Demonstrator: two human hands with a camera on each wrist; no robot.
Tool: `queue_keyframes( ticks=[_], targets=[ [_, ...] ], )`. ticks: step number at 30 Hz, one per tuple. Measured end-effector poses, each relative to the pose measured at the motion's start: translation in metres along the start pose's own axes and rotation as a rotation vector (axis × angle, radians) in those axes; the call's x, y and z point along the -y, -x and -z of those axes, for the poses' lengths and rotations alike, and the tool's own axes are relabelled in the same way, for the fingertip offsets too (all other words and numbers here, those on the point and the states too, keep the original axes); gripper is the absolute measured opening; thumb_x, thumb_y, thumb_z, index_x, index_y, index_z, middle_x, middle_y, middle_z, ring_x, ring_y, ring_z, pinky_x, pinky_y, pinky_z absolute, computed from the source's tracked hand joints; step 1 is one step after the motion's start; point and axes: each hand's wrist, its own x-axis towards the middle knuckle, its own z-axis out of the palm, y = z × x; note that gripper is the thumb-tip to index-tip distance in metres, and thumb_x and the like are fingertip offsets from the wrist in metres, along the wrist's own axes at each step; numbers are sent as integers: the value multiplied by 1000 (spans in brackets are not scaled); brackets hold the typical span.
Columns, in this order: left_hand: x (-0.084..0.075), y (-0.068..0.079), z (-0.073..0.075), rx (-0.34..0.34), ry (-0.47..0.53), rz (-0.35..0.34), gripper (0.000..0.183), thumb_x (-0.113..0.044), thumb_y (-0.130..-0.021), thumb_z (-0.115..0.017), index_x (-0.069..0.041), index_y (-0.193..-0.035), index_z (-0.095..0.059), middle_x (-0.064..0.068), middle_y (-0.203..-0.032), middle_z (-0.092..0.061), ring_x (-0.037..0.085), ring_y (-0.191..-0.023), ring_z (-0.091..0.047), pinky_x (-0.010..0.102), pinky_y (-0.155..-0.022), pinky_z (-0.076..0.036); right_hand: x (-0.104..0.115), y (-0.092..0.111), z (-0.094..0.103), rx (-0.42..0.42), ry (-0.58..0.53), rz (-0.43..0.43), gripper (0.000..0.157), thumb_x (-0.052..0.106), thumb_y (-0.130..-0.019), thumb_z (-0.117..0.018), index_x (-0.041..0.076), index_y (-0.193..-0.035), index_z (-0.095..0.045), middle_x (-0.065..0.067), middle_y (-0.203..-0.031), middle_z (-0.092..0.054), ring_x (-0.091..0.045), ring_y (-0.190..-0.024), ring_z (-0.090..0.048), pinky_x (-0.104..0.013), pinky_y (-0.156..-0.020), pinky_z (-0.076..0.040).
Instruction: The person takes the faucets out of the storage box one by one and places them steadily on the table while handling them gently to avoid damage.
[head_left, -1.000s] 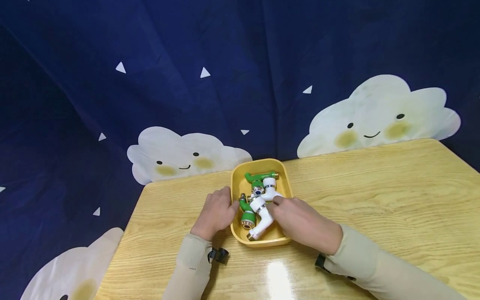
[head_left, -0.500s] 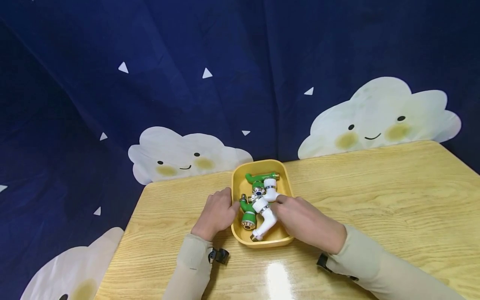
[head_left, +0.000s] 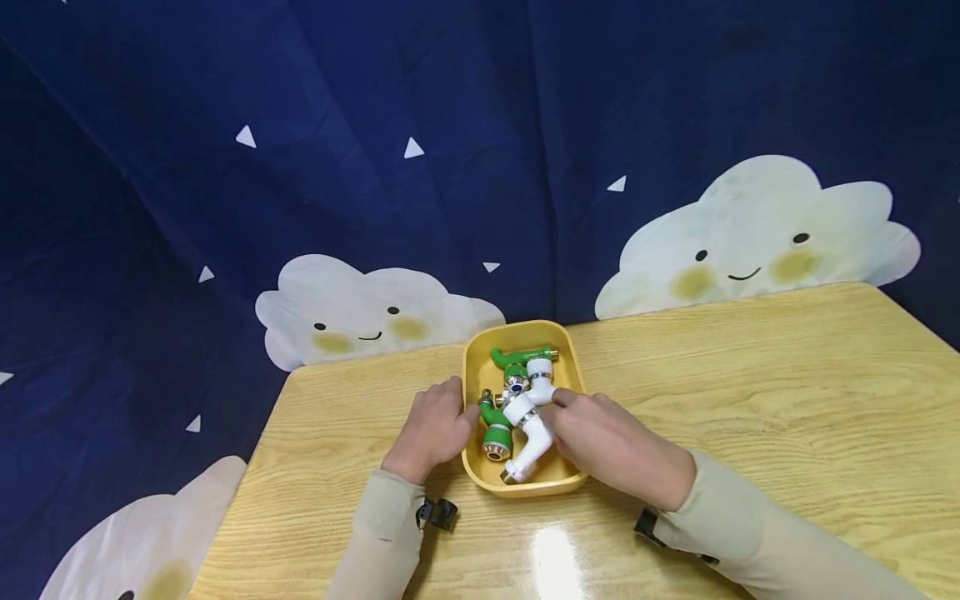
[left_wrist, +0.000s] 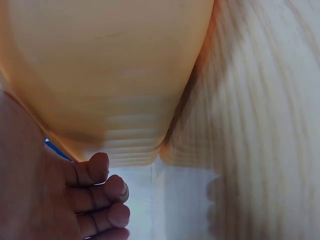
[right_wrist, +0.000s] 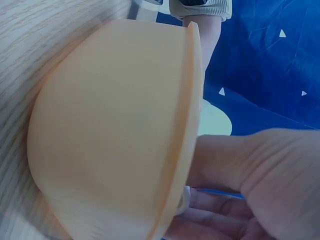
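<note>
In the head view, a yellow plastic box (head_left: 573,375) holds two white taps and two green taps with metal ends. My right hand (head_left: 611,446) reaches over its right rim, fingers bent around the end of the upper white tap (head_left: 542,387); the fingertips are hidden. Below it lies the other white tap (head_left: 534,446). One green tap (head_left: 525,356) is at the far end and another green tap (head_left: 497,435) at the near left. My left hand (head_left: 435,425) rests at the left rim. In the left wrist view, its loosely bent fingers (left_wrist: 102,197) stay outside the box wall.
The box stands on a wooden table (head_left: 750,400) near the back edge. Behind hangs a dark blue cloth (head_left: 450,167) with white clouds and triangles. Black wrist cameras sit under both sleeves, and light glares off the table near the front.
My right hand has drawn slightly to the right inside the box, and the lower white tap has shifted slightly right. The left hand stays at the left rim.
</note>
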Motion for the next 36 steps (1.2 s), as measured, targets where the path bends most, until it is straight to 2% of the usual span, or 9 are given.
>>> queue_keyframes(
  ticks=[6,17,22,29,36],
  targets=[
    [0,0,1,6,9,4,19,-28,-97,-51,-10,-92,-54,6,-76,-52,23,-73,-49,34,-68,-38,-1,0,2,-26,17,0,14,-3,-85,-72,1,-99,-73,-7,-83,-68,-15,-60,-64,-22,-52,-53],
    [0,1,1,11,13,13,19,-29,-97,-51,-11,-93,-54,7,-77,-52,24,-76,-49,36,-71,-39,-4,0,5,-25,22,-3,12,-5,-85,-70,2,-94,-72,-7,-82,-67,-15,-60,-63,-22,-51,-52],
    [-1,1,1,18,10,16,19,-29,-98,-51,-10,-95,-55,7,-79,-53,25,-77,-49,37,-73,-39,-5,-1,8,-19,30,-27,16,-5,-83,-72,2,-98,-73,-7,-84,-68,-15,-61,-63,-23,-52,-52],
    [0,0,0,14,16,13,18,-27,-98,-51,-10,-94,-55,6,-77,-52,24,-74,-49,34,-68,-38,-7,-1,12,-8,28,-33,21,-7,-81,-73,2,-100,-74,-8,-85,-69,-14,-62,-64,-22,-53,-52],
    [0,1,1,22,16,17,20,-28,-98,-51,-9,-97,-56,6,-78,-53,24,-75,-49,35,-70,-39,-10,-1,13,-8,16,-34,23,-9,-84,-69,2,-104,-75,-9,-88,-71,-15,-65,-66,-23,-55,-54]
  ],
)
